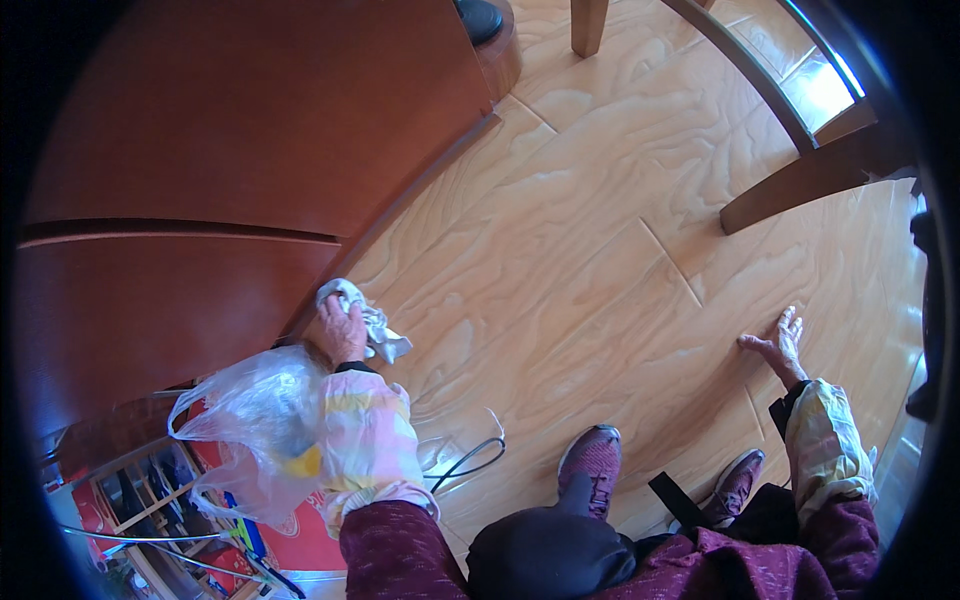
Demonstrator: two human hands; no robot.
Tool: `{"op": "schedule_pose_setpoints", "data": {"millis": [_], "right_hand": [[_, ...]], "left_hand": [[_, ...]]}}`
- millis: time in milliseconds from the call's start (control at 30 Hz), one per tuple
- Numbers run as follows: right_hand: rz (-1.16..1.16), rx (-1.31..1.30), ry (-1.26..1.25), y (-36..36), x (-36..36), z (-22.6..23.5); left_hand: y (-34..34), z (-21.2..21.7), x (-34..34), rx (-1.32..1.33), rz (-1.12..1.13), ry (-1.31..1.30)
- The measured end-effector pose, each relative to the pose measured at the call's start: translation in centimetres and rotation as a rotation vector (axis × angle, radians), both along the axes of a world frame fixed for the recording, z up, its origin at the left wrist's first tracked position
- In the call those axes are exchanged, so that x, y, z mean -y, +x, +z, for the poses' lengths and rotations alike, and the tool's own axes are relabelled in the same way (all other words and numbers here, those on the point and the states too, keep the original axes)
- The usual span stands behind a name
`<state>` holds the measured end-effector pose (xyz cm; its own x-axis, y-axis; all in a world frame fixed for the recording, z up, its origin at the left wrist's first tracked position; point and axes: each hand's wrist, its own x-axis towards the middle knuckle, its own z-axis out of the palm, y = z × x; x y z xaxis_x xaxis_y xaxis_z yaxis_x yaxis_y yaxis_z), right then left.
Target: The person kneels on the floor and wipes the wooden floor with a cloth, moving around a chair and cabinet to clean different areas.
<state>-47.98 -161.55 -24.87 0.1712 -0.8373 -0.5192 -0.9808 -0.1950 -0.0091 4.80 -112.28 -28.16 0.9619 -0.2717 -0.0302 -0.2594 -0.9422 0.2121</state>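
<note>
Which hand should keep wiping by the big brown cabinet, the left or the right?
Probably the left hand: it grips the white cloth right at the cabinet base. The right hand lies spread flat on the wooden floor, far from the cloth.

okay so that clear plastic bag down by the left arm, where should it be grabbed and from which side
Probably best by the loose loop handle on the clear plastic bag, coming from the left. That loop stands free of the bulging body, while the left sleeve covers the bag's right side. The left hand is busy with a white cloth, and the right hand rests open on the wooden floor.
</note>
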Motion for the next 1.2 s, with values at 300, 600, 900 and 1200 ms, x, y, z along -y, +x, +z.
{"op": "schedule_pose_setpoints", "data": {"millis": [300,600,900,1200], "right_hand": [[-0.024,0.012,-0.001,-0.1,-0.3,-0.1],[-0.005,0.01,0.009,-0.1,0.0,-0.1],[-0.028,0.023,0.028,0.4,-0.1,0.4],[-0.009,-0.002,0.009,0.2,-0.3,0.1]], "left_hand": [[-0.2,0.4,1.4,0.151,-0.19,0.117],[-0.3,-0.6,10.6,0.149,-0.453,-0.303],[-1.7,0.1,13.2,0.179,-0.491,-0.127],[-6.2,1.4,8.0,-0.097,-0.54,-0.203]]}}
